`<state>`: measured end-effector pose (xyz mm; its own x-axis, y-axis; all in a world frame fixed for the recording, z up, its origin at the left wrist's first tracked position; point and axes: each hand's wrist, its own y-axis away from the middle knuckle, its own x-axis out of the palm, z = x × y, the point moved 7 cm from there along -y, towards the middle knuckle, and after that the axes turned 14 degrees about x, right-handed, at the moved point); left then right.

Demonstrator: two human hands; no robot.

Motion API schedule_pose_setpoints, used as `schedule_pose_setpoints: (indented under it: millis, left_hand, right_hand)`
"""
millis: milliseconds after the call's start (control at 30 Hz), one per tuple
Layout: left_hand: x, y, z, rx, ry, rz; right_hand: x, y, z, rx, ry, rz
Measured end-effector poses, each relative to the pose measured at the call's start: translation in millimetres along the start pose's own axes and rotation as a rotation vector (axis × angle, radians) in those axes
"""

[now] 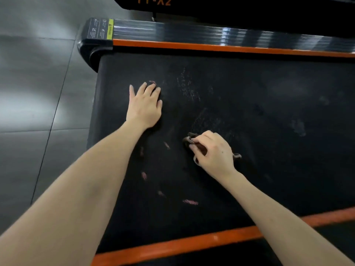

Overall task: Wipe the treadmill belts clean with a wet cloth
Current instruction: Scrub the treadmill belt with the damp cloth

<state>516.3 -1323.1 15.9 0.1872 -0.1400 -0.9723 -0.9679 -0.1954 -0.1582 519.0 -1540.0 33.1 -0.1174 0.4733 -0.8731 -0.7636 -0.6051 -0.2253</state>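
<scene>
I am leaning over the treadmill belt (259,116) with both arms stretched out. My left hand (144,105) lies flat on the black surface near the belt's end, fingers straight and slightly spread. I judge it is there to carry my weight and to stop the belt from sliding under the rubbing.

My right hand (213,152) has its fingers curled round the cloth (192,141), a dark, bunched rag pressed onto the middle of the belt. One end pokes out past my fingertips and a thin strip trails behind my wrist. Bunching it small lets me bear down hard on one patch.

The rag sits between two kinds of dirt. Pale scuffs (187,88) lie beyond it, to the right of my left hand. Several pink smears mark the belt nearer me, the longest pink streak (190,202) close to the near orange strip (172,244). Another smear shows just past my left fingertips. So I reckon the wiping is far from finished on this belt.

The far orange strip (192,46) and the glossy side rail (192,31) frame the belt. A second machine (230,10) stands beyond, and grey floor tiles (38,93) lie to the left.
</scene>
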Motion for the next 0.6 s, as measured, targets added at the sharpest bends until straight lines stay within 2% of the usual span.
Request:
schedule_pose_setpoints:
  millis: [67,100,200,267,333,400,500,567,600]
  left_hand:
    - [-16.4,10.3,-8.3,0.072,0.01,-0.095]
    - [-26.0,20.8,-10.3,0.091,0.009,-0.145]
    - [-42.2,72.3,-3.4,0.016,0.02,-0.243]
    - [-39.6,110.3,4.1,-0.08,0.036,-0.23]
    - [-32.8,140.5,11.0,-0.17,0.042,-0.167]
    - [-29.6,160.0,18.2,-0.238,0.037,-0.114]
    - [-26.2,177.6,27.6,-0.311,0.049,-0.022]
    - [-19.5,187.4,28.9,-0.359,0.111,0.022]
    - [-16.1,192.3,27.6,-0.387,0.167,0.025]
  right_hand:
    - [-15.8,12.7,-20.3,0.009,0.075,0.028]
    - [-29.9,17.5,-45.1,0.085,0.138,-0.008]
    - [-88.4,41.7,-138.5,0.506,0.258,-0.095]
    - [-99.4,55.6,-152.7,0.646,0.279,-0.085]
    - [-81.1,59.8,-114.9,0.575,0.262,-0.054]
    - [-47.9,69.2,-49.5,0.365,0.142,0.034]
    - [-10.6,100.0,30.8,0.001,0.059,0.252]
    - [-9.3,101.5,32.7,-0.103,0.076,0.307]
    - [-15.6,95.7,21.2,-0.091,0.102,0.271]
